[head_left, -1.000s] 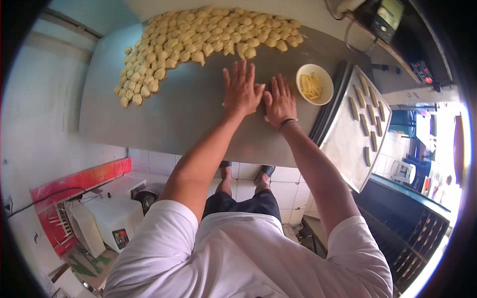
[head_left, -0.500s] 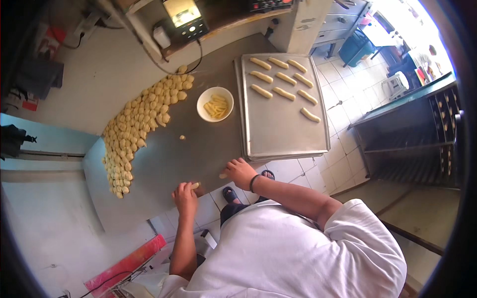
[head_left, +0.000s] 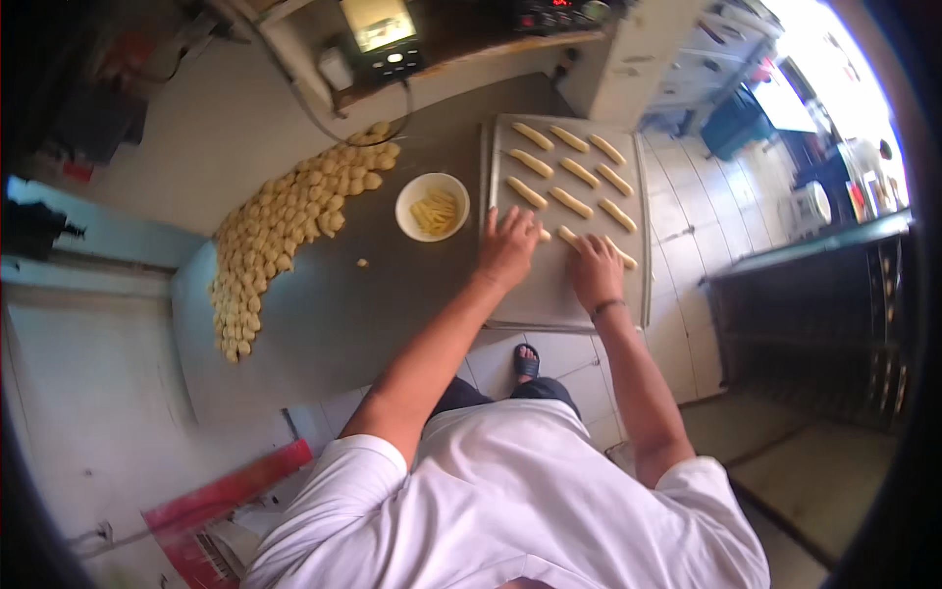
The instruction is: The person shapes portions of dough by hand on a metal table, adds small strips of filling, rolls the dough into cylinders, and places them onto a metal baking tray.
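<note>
Both hands are over the metal baking tray, which carries rows of pale dough sticks. At its left side my left hand has its fingers closed round a dough stick, whose end sticks out past the fingertips. My right hand grips another dough stick, partly hidden under its fingers. Just right of that hand lies one more dough stick. A white bowl holding yellow strips stands left of the tray.
A large heap of small dough balls covers the far left of the metal table, with one small dough piece apart from it. Beyond stands a shelf with a scale-like device. A dark rack stands at the right.
Both hands have moved from the table's near edge, up and right onto the tray, carrying the dough sticks. The view has shifted slightly.
</note>
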Motion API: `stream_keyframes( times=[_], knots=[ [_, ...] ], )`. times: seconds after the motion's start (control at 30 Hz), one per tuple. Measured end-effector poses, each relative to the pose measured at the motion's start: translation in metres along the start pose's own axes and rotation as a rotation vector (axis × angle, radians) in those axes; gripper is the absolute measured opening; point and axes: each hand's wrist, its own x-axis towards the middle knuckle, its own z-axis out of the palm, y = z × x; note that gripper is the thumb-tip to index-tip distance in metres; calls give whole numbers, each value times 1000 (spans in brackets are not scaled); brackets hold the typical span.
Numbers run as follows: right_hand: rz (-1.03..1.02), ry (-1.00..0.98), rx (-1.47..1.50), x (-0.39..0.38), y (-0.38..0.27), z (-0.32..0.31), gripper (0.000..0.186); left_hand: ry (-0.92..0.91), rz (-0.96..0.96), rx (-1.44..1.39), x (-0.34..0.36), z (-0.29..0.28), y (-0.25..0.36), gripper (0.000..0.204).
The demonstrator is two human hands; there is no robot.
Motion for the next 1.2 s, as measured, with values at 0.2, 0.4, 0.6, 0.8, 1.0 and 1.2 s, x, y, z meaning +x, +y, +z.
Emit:
stream_keyframes(
  times=[0.2, 0.4, 0.6, 0.8, 1.0, 1.2],
  knots=[
    [-106, 12, 340, -67, -55, -58, 33, 23, -210, -203, -87, -54, 8, 35],
    [-179, -409, 447, -88, -136, -22, 26, -19, -398, -315, -268, -129, -47, 37],
    [-560, -564, 456, -22, -323, 48, 32, 208, -766, -341, -380, -199, -128, 32],
    [-901, -611, 445, -10, -517, 181, 37, 448, -1078, -191, -451, -272, -195, 29],
    [-958, -555, 451, -23, -638, 265, 38, 465, -1138, -112, -492, -305, -203, 27],
    [-349, -965, 583, -35, -627, 216, 24, 481, -1110, -145, -500, -309, -212, 28]
  ],
)
